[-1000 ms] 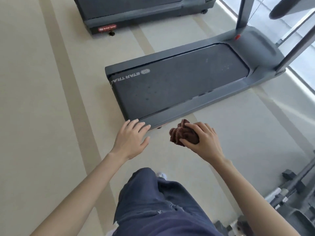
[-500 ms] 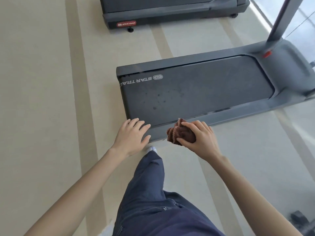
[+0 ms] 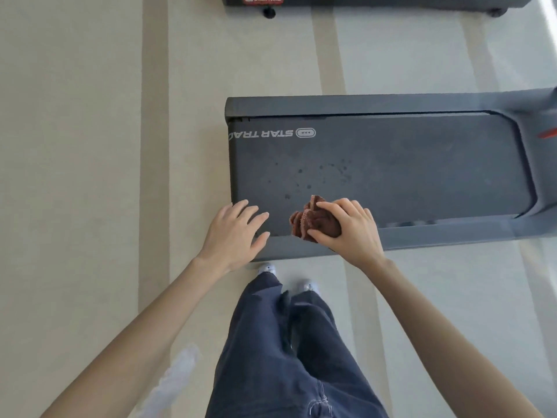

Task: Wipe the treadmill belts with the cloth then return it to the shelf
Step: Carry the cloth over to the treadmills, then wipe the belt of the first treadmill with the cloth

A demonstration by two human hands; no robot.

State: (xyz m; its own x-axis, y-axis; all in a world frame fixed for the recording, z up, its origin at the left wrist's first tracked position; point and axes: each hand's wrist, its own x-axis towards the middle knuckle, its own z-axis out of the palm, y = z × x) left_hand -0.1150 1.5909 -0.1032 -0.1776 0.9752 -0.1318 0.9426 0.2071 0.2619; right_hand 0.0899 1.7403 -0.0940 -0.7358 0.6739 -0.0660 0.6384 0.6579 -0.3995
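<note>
- Pale gym floor [image 3: 90, 146] with wide beige stripes fills the left; nothing lies on it there, so the approach to the machine is clear.
- Left hand [image 3: 233, 233]: fingers spread and loose, holding nothing, over the near-left corner of the treadmill [image 3: 361, 105]. Can't tell if it touches the frame. Looks like a balance or bracing hand while the body leans in, judging by the forward reach.
- Shoes [image 3: 268, 269] sit just beside the near side rail [image 3: 437, 235], toes toward it. Person stands alongside the machine, which puts the whole belt width within arm's reach.
- Cloth [image 3: 313, 221]: brown, bunched into a wad, above the belt's near edge toward the rear end. Bunching gives a firm pad to push with.
- Right hand [image 3: 351, 229]: closed around the cloth, fingers over the top and thumb underneath, ruffled edge sticking out to the left. That grip suits pressing down and sweeping.
- Belt [image 3: 407, 170]: dark, with scattered darker spots around the middle, just beyond the cloth. Those are likely the first target.
- Far right: the belt runs up to the motor cover, with a red mark [image 3: 547, 133] at the frame edge.
- Top edge: the rear end of a second treadmill [image 3: 376, 1], well apart across the floor. Judgement: wiping of this belt is about to start; the second one and the shelf return remain. Shelf not in view.
</note>
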